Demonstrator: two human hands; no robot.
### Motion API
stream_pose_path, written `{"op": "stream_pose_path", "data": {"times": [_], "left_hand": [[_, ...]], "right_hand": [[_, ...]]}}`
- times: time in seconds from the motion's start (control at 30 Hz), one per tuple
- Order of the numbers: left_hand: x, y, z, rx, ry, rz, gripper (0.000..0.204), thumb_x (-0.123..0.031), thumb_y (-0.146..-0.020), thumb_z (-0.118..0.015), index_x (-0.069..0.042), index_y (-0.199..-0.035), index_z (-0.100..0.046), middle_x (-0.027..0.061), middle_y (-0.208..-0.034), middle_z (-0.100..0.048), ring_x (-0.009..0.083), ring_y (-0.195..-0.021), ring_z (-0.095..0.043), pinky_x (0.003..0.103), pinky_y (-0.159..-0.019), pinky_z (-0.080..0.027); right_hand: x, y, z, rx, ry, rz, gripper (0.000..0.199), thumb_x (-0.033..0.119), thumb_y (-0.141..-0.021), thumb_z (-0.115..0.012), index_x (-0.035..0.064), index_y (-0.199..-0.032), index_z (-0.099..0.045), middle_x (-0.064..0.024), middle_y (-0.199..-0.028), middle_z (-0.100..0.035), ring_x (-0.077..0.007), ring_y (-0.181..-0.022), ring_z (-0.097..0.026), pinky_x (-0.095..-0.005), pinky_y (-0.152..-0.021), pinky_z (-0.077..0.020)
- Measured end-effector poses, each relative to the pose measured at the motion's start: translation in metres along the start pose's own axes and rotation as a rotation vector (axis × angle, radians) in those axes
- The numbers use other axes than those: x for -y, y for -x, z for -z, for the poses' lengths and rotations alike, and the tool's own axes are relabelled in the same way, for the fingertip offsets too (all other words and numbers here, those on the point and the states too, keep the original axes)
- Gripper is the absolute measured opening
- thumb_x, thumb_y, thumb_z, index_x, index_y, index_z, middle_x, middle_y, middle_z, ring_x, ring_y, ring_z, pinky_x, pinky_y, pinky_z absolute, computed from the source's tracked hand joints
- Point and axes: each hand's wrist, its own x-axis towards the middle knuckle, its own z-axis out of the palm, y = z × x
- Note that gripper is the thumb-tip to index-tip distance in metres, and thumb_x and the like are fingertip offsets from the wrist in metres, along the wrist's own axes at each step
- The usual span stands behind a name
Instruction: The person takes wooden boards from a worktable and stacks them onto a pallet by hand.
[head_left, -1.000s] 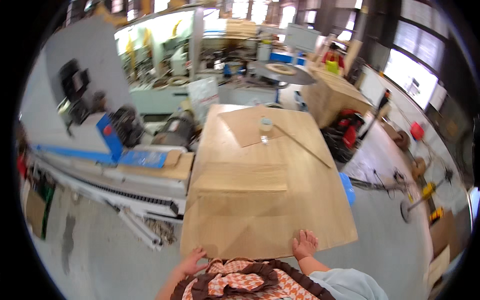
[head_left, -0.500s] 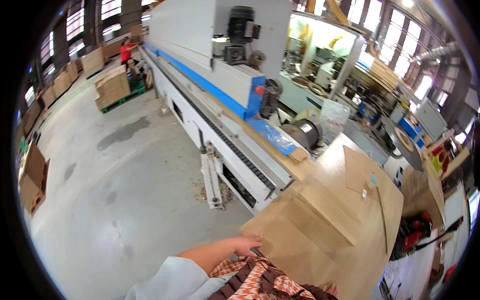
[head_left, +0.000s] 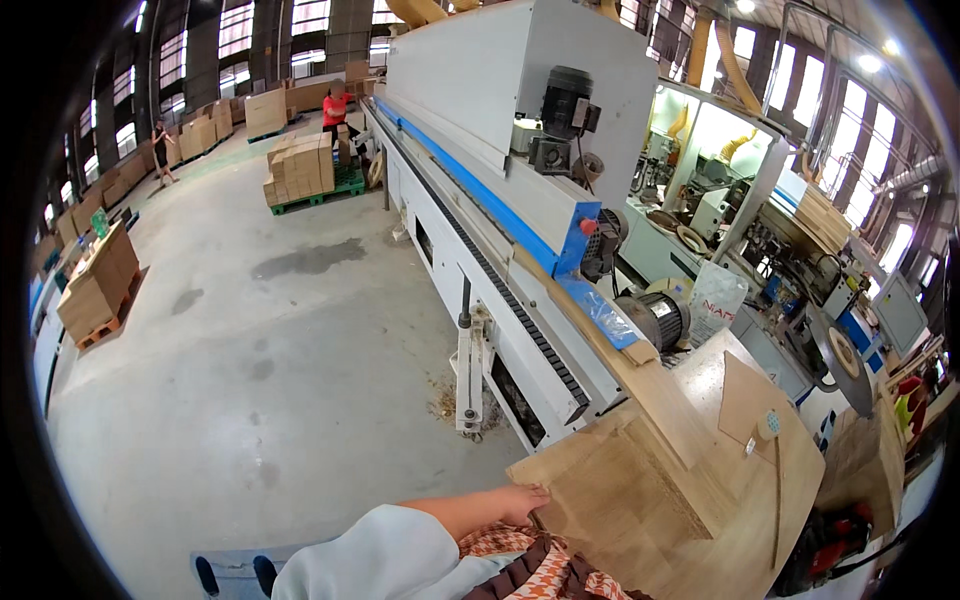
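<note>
My left hand (head_left: 522, 503) is at the near left corner of a flat wooden panel (head_left: 590, 490), its fingers closed over the panel's edge. The underside of the grip is hidden. My right hand does not show in the picture. Beyond the left hand, a long, narrow wooden board (head_left: 650, 395) runs from the machine bed onto the wood-topped table (head_left: 735, 555). A patterned orange and white garment with brown ruffles covers the area just below the hand.
A long white and blue machine (head_left: 480, 200) stretches away ahead. The table carries a tape roll (head_left: 768, 425), a thin wooden strip (head_left: 778, 500) and a brown sheet (head_left: 745, 398). Stacked panels (head_left: 305, 168) sit on a green pallet; a person in red (head_left: 337, 108) stands behind them.
The view has swung left, so the scene sits farther right. My left hand stays at the panel's edge. Fingertips seen earlier at the lower edge have left the picture.
</note>
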Motion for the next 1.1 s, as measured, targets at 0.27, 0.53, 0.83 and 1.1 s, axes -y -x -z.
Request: {"op": "stream_pose_path", "data": {"times": [0.27,0.53,0.83,1.1], "left_hand": [[-0.037,-0.003,-0.009,-0.012,-0.100,0.241,0.072,-0.029,-0.070,-0.064,-0.009,-0.131,-0.031,0.0135,-0.141,-0.019,0.0319,-0.129,-0.019,0.039,-0.103,-0.025],[-0.047,-0.004,-0.006,-0.001,-0.097,0.310,0.077,-0.031,-0.068,-0.066,-0.012,-0.133,-0.029,0.0147,-0.141,-0.016,0.0337,-0.130,-0.016,0.041,-0.102,-0.026],[-0.038,-0.003,0.001,0.004,-0.116,0.289,0.086,-0.040,-0.065,-0.068,-0.010,-0.133,-0.027,0.0209,-0.139,-0.017,0.0404,-0.127,-0.016,0.041,-0.105,-0.020],[-0.055,-0.009,0.007,0.047,-0.203,0.291,0.086,-0.044,-0.067,-0.065,-0.009,-0.135,-0.024,0.0206,-0.140,-0.013,0.0402,-0.128,-0.014,0.040,-0.104,-0.022]], "right_hand": [[-0.006,0.004,0.002,-0.037,-0.007,0.117,0.050,0.043,-0.079,-0.047,0.0155,-0.121,-0.044,-0.0184,-0.124,-0.042,-0.0354,-0.116,-0.039,-0.0551,-0.093,-0.0283],[-0.019,0.017,-0.012,-0.118,0.006,0.195,0.049,0.043,-0.079,-0.048,0.0173,-0.120,-0.045,-0.0187,-0.123,-0.043,-0.0362,-0.115,-0.041,-0.0584,-0.092,-0.0272],[-0.016,0.052,-0.031,-0.515,0.285,0.380,0.049,0.043,-0.077,-0.050,0.0201,-0.120,-0.045,-0.0180,-0.124,-0.042,-0.0366,-0.117,-0.039,-0.0614,-0.094,-0.0225],[-0.022,0.058,-0.024,-0.045,-0.098,0.277,0.051,0.037,-0.083,-0.034,0.0265,-0.133,-0.027,-0.0073,-0.141,-0.019,-0.0250,-0.132,-0.012,-0.0589,-0.100,-0.0072]]}}
